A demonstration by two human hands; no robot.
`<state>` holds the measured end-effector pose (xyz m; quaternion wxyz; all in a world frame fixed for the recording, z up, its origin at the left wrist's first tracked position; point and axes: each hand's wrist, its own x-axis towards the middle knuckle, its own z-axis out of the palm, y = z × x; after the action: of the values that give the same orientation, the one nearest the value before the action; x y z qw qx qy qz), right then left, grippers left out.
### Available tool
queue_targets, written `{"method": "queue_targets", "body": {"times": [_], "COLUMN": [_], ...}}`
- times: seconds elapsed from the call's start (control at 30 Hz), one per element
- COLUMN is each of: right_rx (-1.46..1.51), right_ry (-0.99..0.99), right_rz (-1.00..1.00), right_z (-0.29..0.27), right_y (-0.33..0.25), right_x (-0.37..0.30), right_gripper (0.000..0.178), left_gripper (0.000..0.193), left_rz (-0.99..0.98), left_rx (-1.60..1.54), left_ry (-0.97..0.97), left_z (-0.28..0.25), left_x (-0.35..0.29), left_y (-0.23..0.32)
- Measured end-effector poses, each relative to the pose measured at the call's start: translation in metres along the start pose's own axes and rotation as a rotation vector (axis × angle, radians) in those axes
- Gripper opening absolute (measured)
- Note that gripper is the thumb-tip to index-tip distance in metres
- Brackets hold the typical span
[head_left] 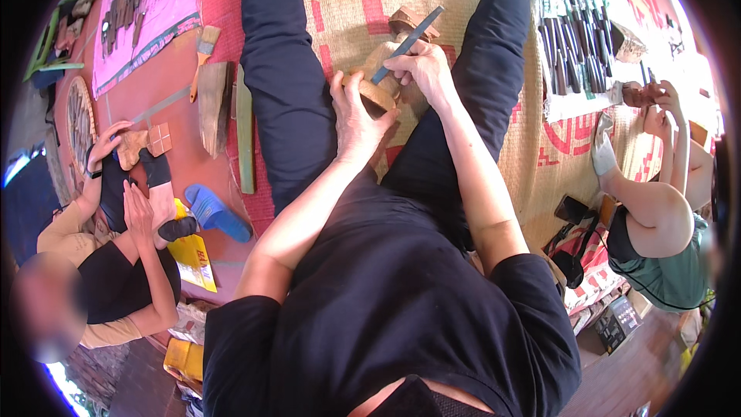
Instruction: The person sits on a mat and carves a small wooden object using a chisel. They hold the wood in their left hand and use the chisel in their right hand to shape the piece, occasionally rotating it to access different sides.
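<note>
Matting point(340, 31) is lying under a carving point(378, 55) between the legs point(284, 69); the left hand point(359, 120) is cupping its base point(377, 98), the right hand point(423, 73) pinching a chisel point(421, 32), seemingly shaping, the next stroke likely needing bracing.

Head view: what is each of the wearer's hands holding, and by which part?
The right hand grips the flat tool near its middle; the left hand holds the wooden carving by its near end.

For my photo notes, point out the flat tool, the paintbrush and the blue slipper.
Flat tool point(417, 35): head view, upper shaft.
Paintbrush point(204, 48): head view, between bristles and handle.
Blue slipper point(221, 215): head view, its middle.
</note>
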<state>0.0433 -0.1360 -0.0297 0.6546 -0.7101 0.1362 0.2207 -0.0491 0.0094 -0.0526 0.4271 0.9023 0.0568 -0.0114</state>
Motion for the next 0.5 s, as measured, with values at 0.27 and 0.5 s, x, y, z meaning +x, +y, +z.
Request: {"method": "queue_targets", "body": {"times": [0.27,0.5], "right_rx": [0.0,0.14], "right_ry": [-0.031,-0.084], "right_rz": [-0.002,0.02], "right_z": [0.003,0.013], "right_y": [0.002,0.0], "right_x": [0.002,-0.001], "right_gripper": [0.015,0.012], "left_gripper": [0.093,0.097], "left_rz": [0.006,-0.018], "left_rx": [0.0,-0.009], "left_ry": [-0.006,-0.021], "left_z": [0.001,-0.001], "left_x": [0.0,0.001], "left_y": [0.0,0.005]}}
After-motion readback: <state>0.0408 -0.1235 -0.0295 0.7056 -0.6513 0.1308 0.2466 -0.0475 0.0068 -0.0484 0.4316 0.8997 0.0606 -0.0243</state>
